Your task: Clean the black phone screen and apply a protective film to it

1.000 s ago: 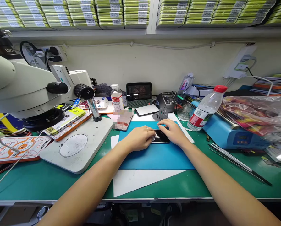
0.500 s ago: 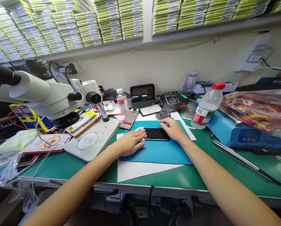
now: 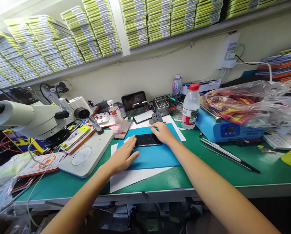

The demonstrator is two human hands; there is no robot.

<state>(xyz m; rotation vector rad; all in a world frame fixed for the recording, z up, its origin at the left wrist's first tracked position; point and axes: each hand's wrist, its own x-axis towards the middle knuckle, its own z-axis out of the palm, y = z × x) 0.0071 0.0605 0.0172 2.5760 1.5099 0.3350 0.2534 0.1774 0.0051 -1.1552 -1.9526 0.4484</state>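
Observation:
A dark-screened smartphone (image 3: 148, 139) lies flat on a blue mat (image 3: 155, 157). My left hand (image 3: 123, 155) is at the phone's left end, fingers stretched out and thumb apart. A white wipe (image 3: 126, 140) shows just behind those fingers; most of it is hidden, and I cannot tell how far they press on it. At the phone's right end, my right hand (image 3: 164, 134) has bent fingers against the upper right edge, holding it in place. White paper (image 3: 126, 182) sticks out from under the mat.
A microscope (image 3: 35, 117) with a pale base (image 3: 96, 152) stands left. To the right are a red-capped bottle (image 3: 190, 107), tweezers (image 3: 229, 156) and a blue machine (image 3: 218, 126) under plastic bags (image 3: 248, 104). A small phone-like slab (image 3: 123, 128) and black device (image 3: 135, 103) lie behind the mat.
The camera view has turned to the right and tilted. My left hand has slid back off the phone's left end, its thumb spreading wider. My right hand stays at the phone.

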